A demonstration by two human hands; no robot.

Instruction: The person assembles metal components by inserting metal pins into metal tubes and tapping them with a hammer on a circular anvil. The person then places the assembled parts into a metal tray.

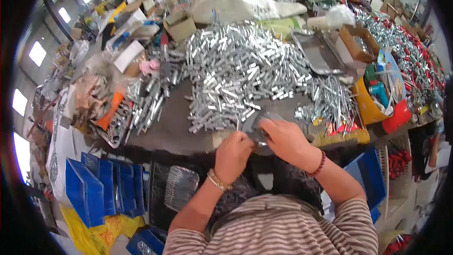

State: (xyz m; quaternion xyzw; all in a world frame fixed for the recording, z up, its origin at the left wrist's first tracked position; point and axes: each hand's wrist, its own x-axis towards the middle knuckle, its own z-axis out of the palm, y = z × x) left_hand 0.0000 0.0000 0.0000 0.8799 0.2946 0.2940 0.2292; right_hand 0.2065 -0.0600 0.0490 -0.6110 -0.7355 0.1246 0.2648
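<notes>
At the near edge of the workbench, my left hand (234, 156) is closed in a pinch. A short thin metal piece (239, 123) sticks up from its fingertips. Just to the right, my right hand (289, 141) is closed around a dark grey object (252, 125), whose kind I cannot make out. The two hands are close together, fingertips near each other. Beyond them spreads a large heap of short silvery metal tubes (236, 73). A smaller heap of thin metal rods (328, 99) lies to its right.
Blue plastic bins (85, 191) stand below the bench on the left, and another blue bin (365, 179) on the right. An orange-handled tool (112, 108) lies among metal parts. A metal tray (318, 52) and an open cardboard box (356, 45) sit behind. Two people work across the bench.
</notes>
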